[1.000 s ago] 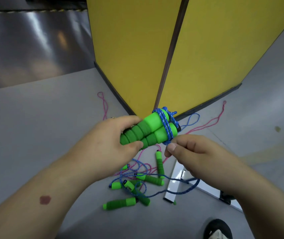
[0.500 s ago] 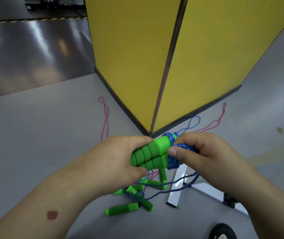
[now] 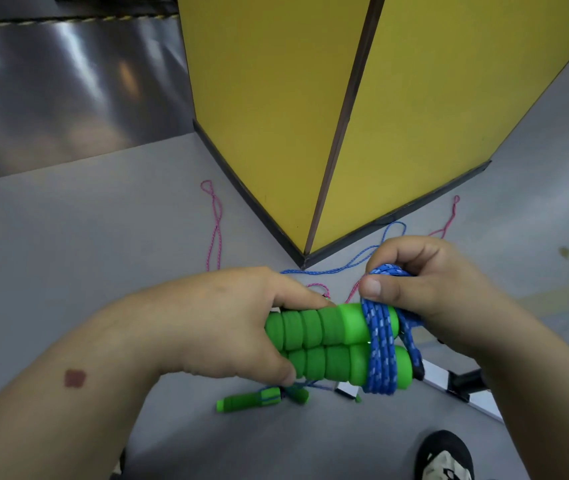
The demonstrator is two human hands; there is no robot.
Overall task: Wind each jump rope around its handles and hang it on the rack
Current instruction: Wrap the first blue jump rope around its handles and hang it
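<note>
Jump rope handles (image 3: 331, 348), two green foam pieces side by side, are held above the floor (image 3: 68, 254). The left hand (image 3: 227, 323) grips their ribbed ends. The right hand (image 3: 425, 282) pinches the blue rope (image 3: 380, 344), which is wound around the other ends.

- A matte grey floor (image 3: 68, 244) covers the near ground and runs on to the right.
- Two tall yellow panels (image 3: 269, 98) meet at a corner pointing toward the camera, with a dark vertical strip (image 3: 349, 109) along the joint.
- A dark baseboard (image 3: 241, 188) edges the foot of each panel.
- Upper left, a darker glossy floor (image 3: 51, 91) shows soft streaks of reflected light (no lamp itself shows).
- A yellow-and-black striped line (image 3: 68, 20) crosses the far edge of that glossy area.
- A small dark stain (image 3: 564, 251) marks the grey floor at right.
</note>
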